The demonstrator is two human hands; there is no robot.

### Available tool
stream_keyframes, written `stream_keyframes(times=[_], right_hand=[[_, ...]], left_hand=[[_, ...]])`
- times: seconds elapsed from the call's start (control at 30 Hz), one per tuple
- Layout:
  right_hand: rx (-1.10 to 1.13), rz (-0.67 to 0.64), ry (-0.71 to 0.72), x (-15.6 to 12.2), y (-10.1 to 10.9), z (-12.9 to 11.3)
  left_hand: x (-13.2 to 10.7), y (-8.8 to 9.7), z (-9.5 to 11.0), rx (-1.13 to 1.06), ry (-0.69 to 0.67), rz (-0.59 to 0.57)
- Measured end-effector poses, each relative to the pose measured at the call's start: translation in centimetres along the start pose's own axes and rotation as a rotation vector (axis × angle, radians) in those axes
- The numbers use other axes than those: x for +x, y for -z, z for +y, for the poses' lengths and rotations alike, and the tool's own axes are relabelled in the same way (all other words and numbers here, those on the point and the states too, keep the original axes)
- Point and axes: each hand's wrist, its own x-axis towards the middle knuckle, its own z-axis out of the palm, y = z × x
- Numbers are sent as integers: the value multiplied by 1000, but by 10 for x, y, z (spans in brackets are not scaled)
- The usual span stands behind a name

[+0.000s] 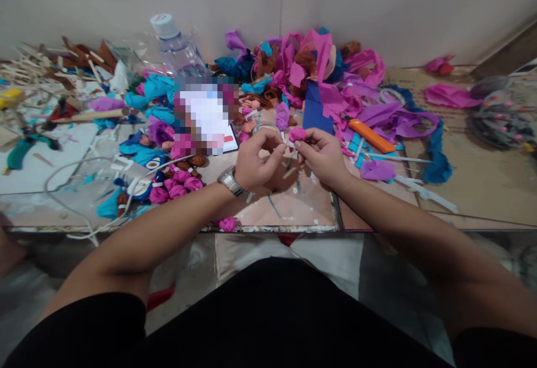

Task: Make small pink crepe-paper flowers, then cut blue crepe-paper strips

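Both my hands meet over the middle of the work surface. My right hand (321, 154) pinches a small pink crepe-paper bud (297, 134) between thumb and fingers. My left hand (257, 161), with a metal watch on its wrist, has its fingers curled and pinched close against the bud's left side, on a thin white strip. A cluster of finished pink paper buds (178, 184) lies to the left of my left wrist, and one more pink bud (229, 223) sits at the front edge.
A heap of pink, purple, blue and brown paper scraps (312, 69) fills the back. An orange utility knife (371, 136) lies right of my hands. A plastic water bottle (178, 46), a phone, white cable (75, 189) and wooden sticks (37, 63) crowd the left.
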Motion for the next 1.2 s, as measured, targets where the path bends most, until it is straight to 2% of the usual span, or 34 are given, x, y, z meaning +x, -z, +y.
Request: stream_keyframes(times=[0.1, 0.27, 0.43, 0.6, 0.73, 1.0, 1.2], right_hand=[[0, -2, -2, 0, 0, 0], [-7, -16, 16, 1, 1, 2], [-5, -25, 3, 1, 2, 3], [18, -28, 5, 2, 3, 2], [8, -33, -1, 2, 3, 2], [9, -33, -5, 2, 3, 2], [17, -37, 14, 2, 4, 3]], left_hand=[[-1, -3, -3, -92, 76, 7], [1, -5, -7, -232, 126, 47], [0, -4, -9, -165, 119, 13], [1, -4, -3, -84, 44, 26], [3, -4, -1, -34, 47, 36], [2, -3, -3, -30, 16, -5], [3, -2, 0, 8, -22, 20]])
